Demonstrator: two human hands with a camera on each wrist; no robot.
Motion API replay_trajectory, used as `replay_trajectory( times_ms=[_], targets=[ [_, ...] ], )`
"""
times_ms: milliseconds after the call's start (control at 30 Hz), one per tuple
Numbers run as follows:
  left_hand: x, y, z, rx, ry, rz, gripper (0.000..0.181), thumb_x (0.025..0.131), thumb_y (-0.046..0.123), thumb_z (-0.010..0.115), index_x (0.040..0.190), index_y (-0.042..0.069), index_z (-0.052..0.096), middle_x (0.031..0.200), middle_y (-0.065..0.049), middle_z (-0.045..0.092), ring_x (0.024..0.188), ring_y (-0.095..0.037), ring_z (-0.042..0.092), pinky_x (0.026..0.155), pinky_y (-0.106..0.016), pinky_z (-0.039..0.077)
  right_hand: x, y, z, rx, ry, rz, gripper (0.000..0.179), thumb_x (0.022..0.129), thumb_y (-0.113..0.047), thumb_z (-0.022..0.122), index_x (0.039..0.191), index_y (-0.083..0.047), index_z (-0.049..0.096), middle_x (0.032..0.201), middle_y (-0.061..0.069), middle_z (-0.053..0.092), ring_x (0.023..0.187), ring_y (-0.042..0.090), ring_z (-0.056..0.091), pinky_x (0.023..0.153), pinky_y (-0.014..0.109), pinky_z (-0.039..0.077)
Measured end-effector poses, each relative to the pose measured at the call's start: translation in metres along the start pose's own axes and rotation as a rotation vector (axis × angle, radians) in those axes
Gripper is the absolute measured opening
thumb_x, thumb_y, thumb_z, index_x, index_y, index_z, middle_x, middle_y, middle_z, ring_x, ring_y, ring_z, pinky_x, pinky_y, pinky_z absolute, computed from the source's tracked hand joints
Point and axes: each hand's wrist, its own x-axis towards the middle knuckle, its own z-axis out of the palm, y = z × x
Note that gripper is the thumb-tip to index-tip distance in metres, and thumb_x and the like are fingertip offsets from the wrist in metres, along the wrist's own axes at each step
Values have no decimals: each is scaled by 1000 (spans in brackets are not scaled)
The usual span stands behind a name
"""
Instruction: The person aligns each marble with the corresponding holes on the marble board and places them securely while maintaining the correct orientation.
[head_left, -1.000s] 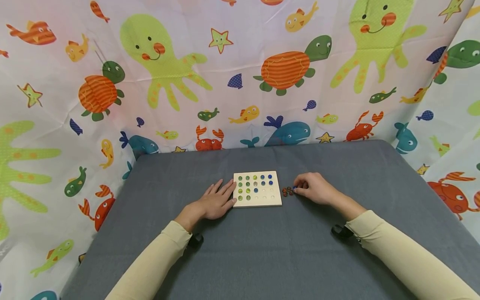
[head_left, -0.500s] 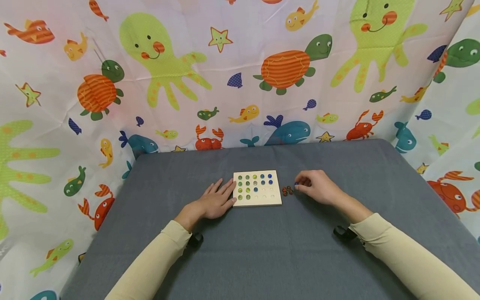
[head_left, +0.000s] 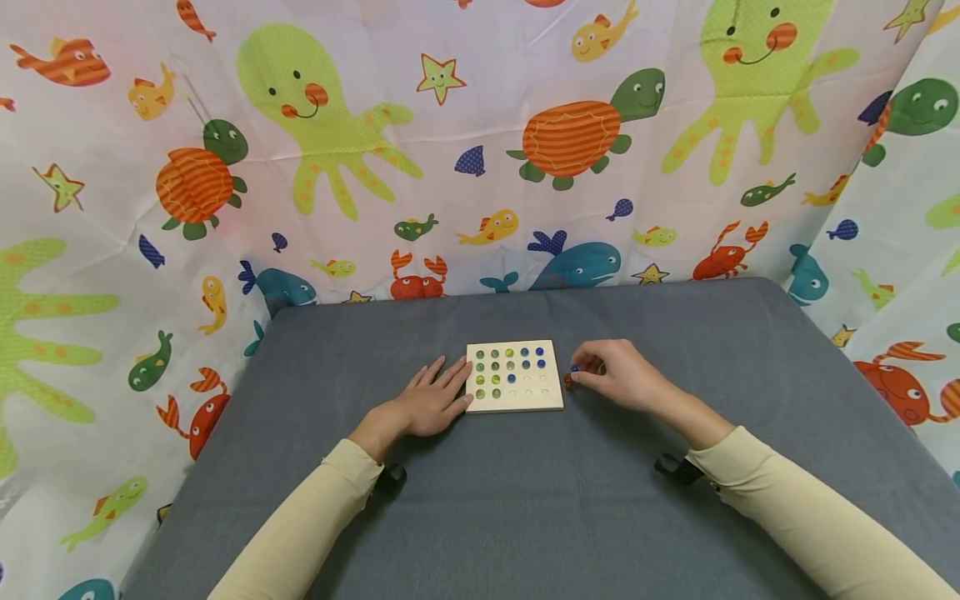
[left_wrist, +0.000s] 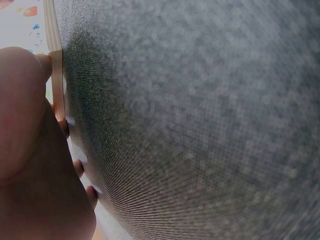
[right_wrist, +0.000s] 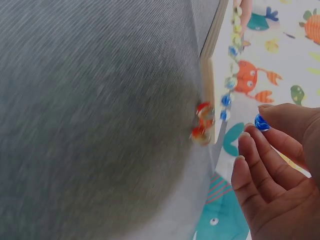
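Marble of swirled blue glass [right_wrist: 261,123] was pinched in the right hand [head_left: 624,377], right of the flat rectangular pale-wood board [head_left: 521,403]. The left hand [head_left: 422,406], fingers spread, rested against the board's left edge. Green, yellow and blue round glass marbles [head_left: 496,381] sat in its hollows. Red-orange glass marbles [right_wrist: 201,134] lay on the dark grey cloth [head_left: 495,483] near the board's right edge.

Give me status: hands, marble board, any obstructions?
Right hand pinching blue marble, right of board. Left hand touching board's left edge. Five lower-right hollows empty, uncovered. Loose reddish marbles by board's right edge.
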Motion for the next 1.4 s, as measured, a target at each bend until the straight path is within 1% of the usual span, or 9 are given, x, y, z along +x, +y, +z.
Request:
replay_trajectory(
  times_ms=[133, 200, 367, 533, 600, 800, 1033, 1200, 1400],
  targets=[
    [0, -1, 1, -6, -2, 3, 68, 111, 51, 28, 167, 20, 6, 173, 1, 4, 158, -32, -4, 125, -54, 1, 6, -8, 6, 11, -22, -14, 10, 93, -9, 76, 101, -3, 75, 86, -3, 69, 76, 13, 62, 69, 33, 53],
    [0, 0, 0, -8, 4, 10, 68, 111, 50, 29, 167, 18, 8, 173, 0, 5, 158, -33, -2, 125, -55, 2, 8, -12, 8, 15, -28, -21, 11, 93, -9, 77, 102, -3, 75, 86, -2, 69, 77, 13, 61, 70, 33, 53],
    [-1, 1, -2, 7, 8, 13, 68, 111, 50, 30, 167, 17, 10, 173, -1, 8, 158, -35, 1, 125, -56, 5, 13, -19, 16, 39, -37, -73, 11, 93, -7, 76, 102, -1, 74, 87, 0, 70, 76, 12, 62, 70, 32, 54],
    [2, -3, 3, 0, 1, 2, 68, 111, 52, 29, 167, 21, 7, 173, 2, 5, 158, -32, -3, 125, -54, 2, 17, -25, 26, 56, -54, -108, 11, 92, -6, 76, 101, -1, 74, 85, -1, 68, 74, 11, 60, 66, 29, 52],
    [3, -5, 5, -6, -1, -3, 68, 110, 53, 28, 167, 23, 5, 173, 5, 3, 158, -30, -5, 125, -53, 1, 19, -28, 30, 55, -66, -112, 11, 92, -6, 76, 101, -1, 74, 84, -1, 68, 73, 11, 59, 65, 28, 52],
    [1, -5, 4, -8, 5, 1, 68, 111, 52, 28, 167, 22, 6, 173, 4, 4, 158, -31, -4, 125, -54, 1, 25, -36, 40, 56, -104, -118, 11, 92, -6, 76, 102, -1, 74, 85, -1, 69, 75, 10, 60, 69, 29, 53],
    [9, -13, 13, -29, 12, 6, 69, 110, 54, 31, 167, 25, 6, 173, 6, 3, 158, -30, -5, 125, -55, 0, 31, -39, 51, 69, -130, -112, 9, 91, -6, 77, 98, -2, 74, 83, 0, 69, 73, 11, 60, 68, 28, 52],
    [12, -17, 17, -24, 18, 7, 69, 109, 54, 31, 167, 25, 6, 173, 6, 3, 158, -29, -5, 125, -55, -1, 33, -40, 57, 72, -132, -123, 8, 92, -6, 76, 99, -1, 74, 84, 0, 70, 74, 10, 62, 69, 28, 53],
    [11, -16, 16, -25, 26, 15, 68, 110, 54, 30, 167, 24, 7, 173, 5, 4, 158, -31, -4, 125, -56, 0, 35, -40, 61, 75, -128, -146, 6, 92, -4, 75, 97, -2, 74, 84, 1, 70, 75, 11, 63, 70, 29, 54]
  ],
)
